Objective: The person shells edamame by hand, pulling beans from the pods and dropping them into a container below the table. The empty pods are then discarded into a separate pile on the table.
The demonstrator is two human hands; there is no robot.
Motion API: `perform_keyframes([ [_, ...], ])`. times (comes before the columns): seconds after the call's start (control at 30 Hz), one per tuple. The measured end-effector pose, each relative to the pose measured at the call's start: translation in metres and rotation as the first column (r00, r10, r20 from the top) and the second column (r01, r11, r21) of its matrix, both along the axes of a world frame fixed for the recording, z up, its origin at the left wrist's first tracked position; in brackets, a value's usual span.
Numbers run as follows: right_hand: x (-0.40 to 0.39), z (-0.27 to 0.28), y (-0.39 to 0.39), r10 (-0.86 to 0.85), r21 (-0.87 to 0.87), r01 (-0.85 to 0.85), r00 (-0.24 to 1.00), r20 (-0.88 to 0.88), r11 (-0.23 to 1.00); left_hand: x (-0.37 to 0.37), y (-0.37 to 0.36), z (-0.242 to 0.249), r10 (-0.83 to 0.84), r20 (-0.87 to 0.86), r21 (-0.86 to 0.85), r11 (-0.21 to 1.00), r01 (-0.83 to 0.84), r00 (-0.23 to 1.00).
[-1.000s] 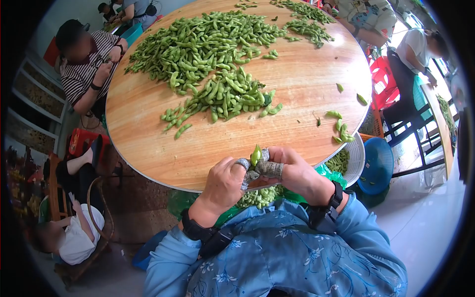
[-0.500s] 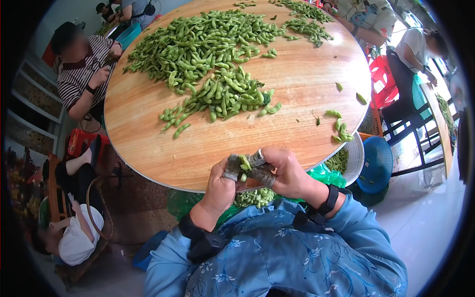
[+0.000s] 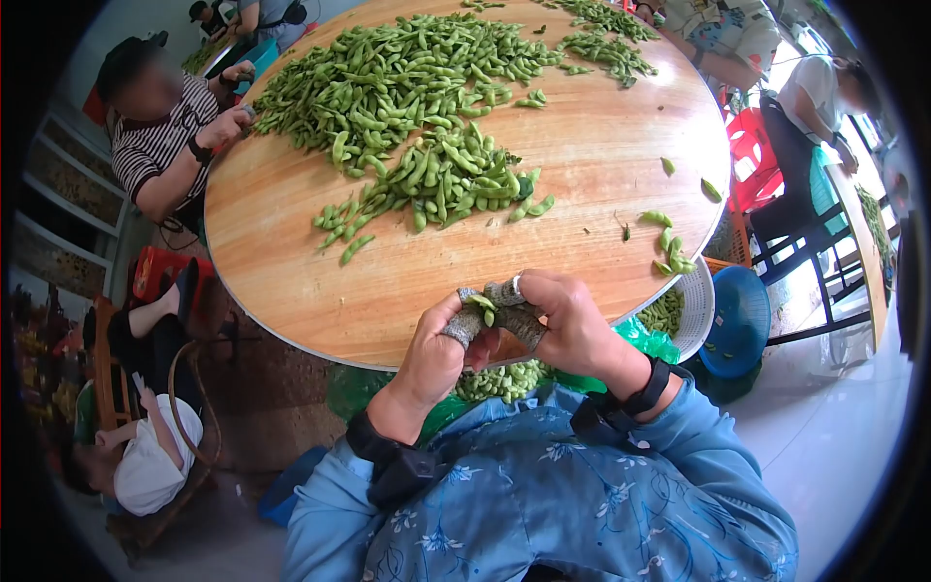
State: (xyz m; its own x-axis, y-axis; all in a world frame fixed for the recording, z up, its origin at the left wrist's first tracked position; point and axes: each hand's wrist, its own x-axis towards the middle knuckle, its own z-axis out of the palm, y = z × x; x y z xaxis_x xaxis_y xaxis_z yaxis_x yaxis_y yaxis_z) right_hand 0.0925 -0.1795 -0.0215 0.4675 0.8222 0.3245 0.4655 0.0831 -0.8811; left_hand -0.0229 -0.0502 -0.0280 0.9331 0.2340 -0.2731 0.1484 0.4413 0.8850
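A green edamame pod is pinched between the fingertips of both hands, just off the near edge of the round wooden table. My left hand grips it from the left and my right hand from the right, with grey wraps on the thumbs and fingers of both. Part of the pod is hidden behind the fingertips. Directly below my hands lie pale green shelled beans, with green plastic around them. A big heap of edamame pods covers the far left of the tabletop, and a smaller pile lies nearer me.
A few loose pods lie near the table's right edge. Beside it stand a white basket holding pods and a blue basin. A person in a striped shirt sits at the left rim; another person sits lower left.
Both hands have risen slightly, and the pod between them has turned and shows less. The person in the striped shirt has lowered a hand toward the table's rim.
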Motion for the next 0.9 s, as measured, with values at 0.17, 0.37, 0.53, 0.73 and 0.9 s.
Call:
perform_keyframes([
  [0.17, -0.002, 0.002, 0.002, -0.045, -0.037, 0.053, 0.982, 0.183, 0.998, 0.002, 0.006, -0.004, -0.035, -0.008, -0.131, 0.991, 0.034, 0.999],
  [0.37, -0.003, 0.002, 0.003, -0.052, -0.107, 0.035, 0.986, -0.156, 0.994, 0.001, -0.003, 0.004, 0.043, -0.082, -0.133, 0.990, -0.054, 0.996],
  [0.53, -0.003, 0.000, 0.006, 0.070, 0.024, -0.067, 0.866, -0.495, 0.997, 0.003, -0.002, 0.005, 0.028, -0.043, 0.003, 1.000, -0.028, 0.999],
  [0.73, -0.005, 0.002, -0.003, 0.103, 0.078, -0.070, 0.801, -0.590, 0.994, 0.003, -0.001, 0.002, -0.079, 0.128, 0.280, 0.959, 0.041, 0.989],
  [0.9, 0.000, 0.008, -0.025, 0.320, 0.269, -0.189, 0.343, -0.883, 0.944, 0.002, -0.007, 0.006, -0.241, 0.207, 0.297, 0.939, 0.174, 0.948],
])
